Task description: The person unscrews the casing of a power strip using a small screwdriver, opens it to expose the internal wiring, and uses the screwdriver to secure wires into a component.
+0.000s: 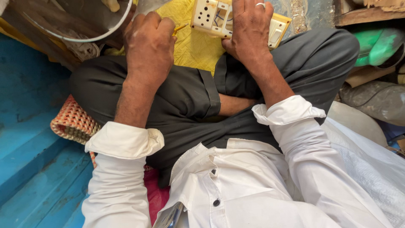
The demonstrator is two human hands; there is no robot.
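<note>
I sit cross-legged in dark trousers and a white shirt. My right hand (249,29), a ring on one finger, grips a cream-coloured electrical switch-and-socket board (211,16) with a yellow edge, held over a yellow cloth (192,44). My left hand (148,46) is closed around a thin yellow-handled tool (180,28) whose tip points toward the board's left side. The tool's far end is hidden by my fingers.
A blue painted surface (29,139) lies to my left. A woven red-and-cream mat (74,122) shows under my leg. A round metal-rimmed object (80,25) sits at top left. Green and grey bags (375,46) and wooden pieces (367,10) crowd the right.
</note>
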